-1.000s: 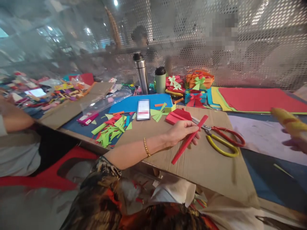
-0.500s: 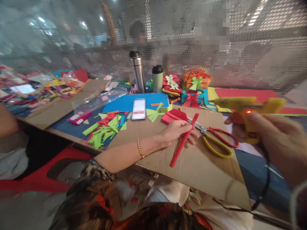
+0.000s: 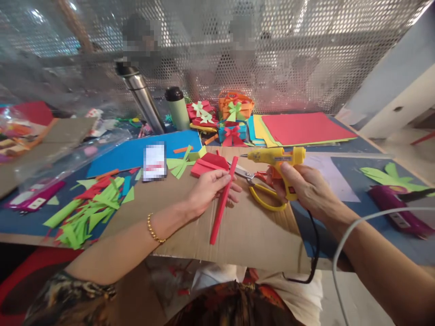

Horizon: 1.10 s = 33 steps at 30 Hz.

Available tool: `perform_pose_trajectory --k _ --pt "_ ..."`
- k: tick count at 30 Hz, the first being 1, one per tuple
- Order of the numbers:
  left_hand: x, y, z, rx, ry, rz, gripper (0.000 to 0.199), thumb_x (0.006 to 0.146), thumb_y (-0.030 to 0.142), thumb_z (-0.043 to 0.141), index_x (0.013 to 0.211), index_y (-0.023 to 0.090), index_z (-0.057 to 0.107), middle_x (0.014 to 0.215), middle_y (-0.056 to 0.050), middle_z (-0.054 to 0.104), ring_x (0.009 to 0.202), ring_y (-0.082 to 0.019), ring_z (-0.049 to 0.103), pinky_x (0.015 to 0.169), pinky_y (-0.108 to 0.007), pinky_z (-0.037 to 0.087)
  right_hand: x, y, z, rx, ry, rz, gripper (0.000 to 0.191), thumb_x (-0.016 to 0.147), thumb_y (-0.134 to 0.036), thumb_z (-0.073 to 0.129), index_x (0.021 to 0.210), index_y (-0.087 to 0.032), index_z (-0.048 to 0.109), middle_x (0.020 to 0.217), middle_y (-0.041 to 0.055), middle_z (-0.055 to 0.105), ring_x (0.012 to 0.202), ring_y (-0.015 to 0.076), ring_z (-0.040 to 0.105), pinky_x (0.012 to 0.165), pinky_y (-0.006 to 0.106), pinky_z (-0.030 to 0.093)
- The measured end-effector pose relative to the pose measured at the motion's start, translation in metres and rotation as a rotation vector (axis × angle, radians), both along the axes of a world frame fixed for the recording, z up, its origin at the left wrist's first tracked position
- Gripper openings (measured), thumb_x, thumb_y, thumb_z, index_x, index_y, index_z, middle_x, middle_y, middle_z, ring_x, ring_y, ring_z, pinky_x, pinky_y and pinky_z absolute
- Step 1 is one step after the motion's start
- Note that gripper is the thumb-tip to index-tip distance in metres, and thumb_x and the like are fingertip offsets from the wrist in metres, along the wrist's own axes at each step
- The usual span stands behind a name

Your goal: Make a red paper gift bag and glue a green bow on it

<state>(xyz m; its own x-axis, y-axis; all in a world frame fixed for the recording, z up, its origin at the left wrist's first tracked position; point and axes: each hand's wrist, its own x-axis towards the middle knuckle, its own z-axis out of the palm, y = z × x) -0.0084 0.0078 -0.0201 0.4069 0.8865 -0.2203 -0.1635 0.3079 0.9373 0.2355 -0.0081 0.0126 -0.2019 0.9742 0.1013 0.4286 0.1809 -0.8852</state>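
Observation:
Between thumb and fingers, my left hand [image 3: 212, 190] pinches a long red paper strip [image 3: 221, 213] that slants over the cardboard sheet [image 3: 251, 240]. My right hand [image 3: 304, 188] is closed around a yellow glue gun [image 3: 275, 156], its nozzle pointing left, near the strip's upper end. Under the gun lie scissors [image 3: 268, 203] with one yellow and one orange-red handle loop; their blades reach toward the strip. A folded red paper piece [image 3: 210, 165] rests just behind my left hand, with green paper pieces [image 3: 181, 166] beside it.
Cut green scraps [image 3: 98, 203] and a phone [image 3: 154, 160] lie to the left. At the back stand a steel flask [image 3: 142, 97], a green bottle [image 3: 178, 108], and several small paper baskets [image 3: 234, 108]. Paper sheets [image 3: 302, 129] are stacked behind. A cable [image 3: 380, 212] crosses my right forearm.
My view has turned right, so the table's right side shows. My right hand has brought the glue gun left, closer to the red strip. My left hand still pinches the strip.

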Motion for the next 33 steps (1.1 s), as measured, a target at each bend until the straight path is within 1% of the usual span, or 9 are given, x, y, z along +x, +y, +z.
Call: perform_pose_trajectory --k 4,6,8,11,15,20,27,33 --pt "-0.0003 0.0000 0.0004 0.014 -0.004 -0.013 0.013 0.105 0.021 0.055 0.098 0.013 0.062 0.084 -0.009 0.078 0.060 -0.016 0.075 0.054 -0.025 0.061 -0.0043 0.0001 0.0015 -0.041 0.003 -0.004 0.078 0.084 -0.095 0.041 0.058 -0.023 0.057 0.049 0.0035 0.057 0.054 0.0163 0.053 0.062 0.032 0.046" --pt "-0.0005 0.0000 -0.0009 0.021 -0.007 -0.022 0.012 0.104 0.023 0.058 0.099 0.013 0.062 0.085 -0.008 0.078 0.060 -0.016 0.075 0.055 -0.025 0.061 -0.0054 -0.0002 0.0016 -0.038 -0.005 -0.011 0.075 0.084 -0.093 0.042 0.062 -0.023 0.058 0.050 0.0029 0.057 0.052 0.0158 0.054 0.061 0.032 0.047" --pt "-0.0007 -0.0001 -0.0019 0.022 -0.010 -0.032 0.012 0.103 0.025 0.061 0.100 0.014 0.061 0.085 -0.008 0.078 0.060 -0.016 0.075 0.055 -0.026 0.061 -0.0058 -0.0005 0.0017 -0.025 -0.017 -0.012 0.071 0.088 -0.088 0.042 0.064 -0.023 0.059 0.048 0.0019 0.055 0.051 0.0154 0.052 0.061 0.031 0.046" --pt "-0.0007 -0.0009 -0.0014 0.025 -0.009 -0.037 0.012 0.103 0.025 0.060 0.099 0.014 0.061 0.084 -0.008 0.078 0.061 -0.017 0.075 0.055 -0.026 0.061 -0.0054 -0.0003 0.0017 0.006 -0.052 -0.021 0.068 0.092 -0.080 0.041 0.060 -0.023 0.059 0.049 0.0033 0.056 0.054 0.0159 0.053 0.062 0.032 0.046" --pt "-0.0009 -0.0022 0.0016 0.020 -0.005 -0.034 0.010 0.104 0.022 0.057 0.098 0.014 0.061 0.083 -0.007 0.078 0.060 -0.016 0.075 0.055 -0.025 0.061 -0.0041 0.0011 0.0003 0.047 -0.117 -0.035 0.071 0.092 -0.080 0.042 0.047 -0.026 0.050 0.053 0.0051 0.059 0.054 0.0160 0.053 0.062 0.032 0.046" --pt "-0.0009 -0.0023 0.0029 0.019 -0.001 -0.035 0.011 0.104 0.022 0.057 0.098 0.014 0.061 0.082 -0.006 0.077 0.059 -0.016 0.076 0.054 -0.025 0.061 -0.0031 0.0015 -0.0027 0.061 -0.135 -0.043 0.072 0.091 -0.084 0.040 0.049 -0.026 0.051 0.050 0.0034 0.056 0.050 0.0156 0.051 0.055 0.032 0.042" --pt "-0.0007 -0.0012 0.0024 0.020 -0.001 -0.035 0.011 0.104 0.023 0.058 0.097 0.014 0.061 0.079 -0.005 0.076 0.058 -0.016 0.075 0.053 -0.025 0.061 -0.0004 0.0004 -0.0056 0.057 -0.190 -0.001 0.070 0.094 -0.079 0.039 0.051 -0.025 0.049 0.051 0.0018 0.054 0.051 0.0144 0.050 0.055 0.030 0.041" --pt "-0.0015 -0.0014 0.0019 0.013 -0.001 -0.056 0.012 0.102 0.025 0.062 0.096 0.015 0.060 0.080 -0.006 0.076 0.059 -0.017 0.075 0.055 -0.026 0.061 0.0027 0.0010 -0.0057 0.079 -0.213 -0.036 0.068 0.095 -0.076 0.042 0.049 -0.025 0.049 0.051 0.0016 0.052 0.051 0.0141 0.049 0.053 0.030 0.040"
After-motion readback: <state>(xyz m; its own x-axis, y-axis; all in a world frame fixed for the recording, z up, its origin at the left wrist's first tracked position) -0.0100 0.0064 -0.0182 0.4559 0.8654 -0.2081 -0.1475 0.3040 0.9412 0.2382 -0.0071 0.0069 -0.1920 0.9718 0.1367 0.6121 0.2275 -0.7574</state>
